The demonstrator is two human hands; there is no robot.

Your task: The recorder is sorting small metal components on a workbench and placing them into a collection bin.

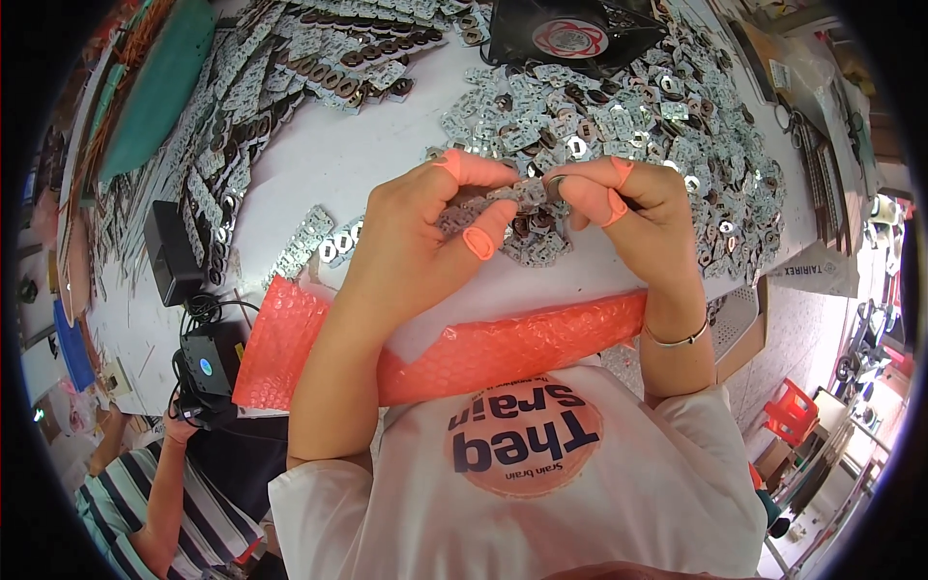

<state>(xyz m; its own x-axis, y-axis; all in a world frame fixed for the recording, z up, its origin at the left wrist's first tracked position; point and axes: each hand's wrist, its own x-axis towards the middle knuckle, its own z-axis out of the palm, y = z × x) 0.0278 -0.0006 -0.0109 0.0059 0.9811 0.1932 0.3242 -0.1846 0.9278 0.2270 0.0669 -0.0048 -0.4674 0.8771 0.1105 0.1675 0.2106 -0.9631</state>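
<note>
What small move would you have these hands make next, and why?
Probably bring the right hand's small piece snugly to the end of the metal row: the left hand grips that row, the right fingertips pinch at its end, and similar rows lie leftward on the table. Whether it is already joined is hidden.

On the table [290,164], a big pile of metal bits [638,116] lies right, with a fan [570,41] at its far end. Rows of bits [222,155] lie left. Bubble wrap [522,333] lies along the near edge. Past it, a strip [527,193] is between the left hand [416,222] and right hand [638,217].
</note>
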